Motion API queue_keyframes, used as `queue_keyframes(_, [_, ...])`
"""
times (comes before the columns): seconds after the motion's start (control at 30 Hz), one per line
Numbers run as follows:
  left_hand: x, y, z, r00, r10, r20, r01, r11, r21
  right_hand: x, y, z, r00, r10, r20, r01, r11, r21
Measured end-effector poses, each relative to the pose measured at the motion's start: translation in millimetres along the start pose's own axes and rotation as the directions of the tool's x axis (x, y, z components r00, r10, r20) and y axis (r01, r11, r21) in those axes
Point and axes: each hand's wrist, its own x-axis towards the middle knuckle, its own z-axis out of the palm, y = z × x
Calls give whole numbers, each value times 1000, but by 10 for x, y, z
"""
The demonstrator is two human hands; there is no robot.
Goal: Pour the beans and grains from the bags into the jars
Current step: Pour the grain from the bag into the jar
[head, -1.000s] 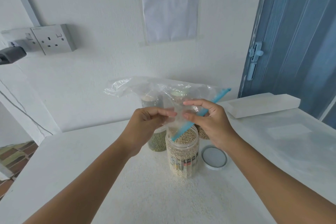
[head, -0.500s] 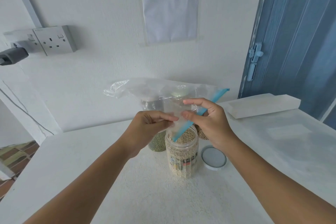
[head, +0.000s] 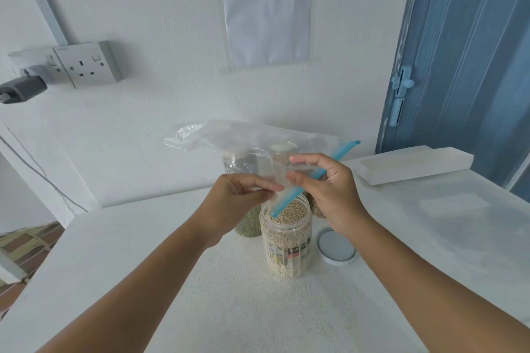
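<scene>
An open clear jar [head: 286, 241] nearly full of pale grains stands on the white table [head: 229, 309]. Above its mouth I hold an upturned, empty-looking clear plastic bag [head: 229, 137]. My left hand [head: 238, 200] pinches the bag's mouth edge on the left. My right hand [head: 329, 192] pinches the same edge and holds a blue sealing clip [head: 298, 189] whose lower end dips to the grains. Behind stand a jar of green beans [head: 248, 223] and another jar of brownish grains [head: 315, 206], both partly hidden by my hands.
The jar's white lid [head: 337, 246] lies on the table just right of the jar. A long white box [head: 413, 165] sits at the back right by the blue door [head: 473, 66]. A wall socket [head: 86, 64] and a taped instruction sheet [head: 266, 8] are on the wall.
The bag and my hands have barely shifted; my right fingers have opened slightly around the clip and the bag edge over the jar.
</scene>
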Motion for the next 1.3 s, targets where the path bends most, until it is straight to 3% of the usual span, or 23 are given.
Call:
queue_keyframes(0.57, [18, -40, 35, 998, -15, -61, 21, 995, 101, -26, 7, 62, 999, 13, 41, -13, 1000, 7])
queue_keyframes(0.93, [41, -51, -5, 999, -25, -40, 28, 998, 62, 16, 48, 49, 998, 3, -59, -2, 1000, 31])
queue_keyframes(1.3, [68, -90, 9, 998, -6, -62, 16, 989, 148, -3, 50, 55, 1000, -4, -24, 2, 998, -61])
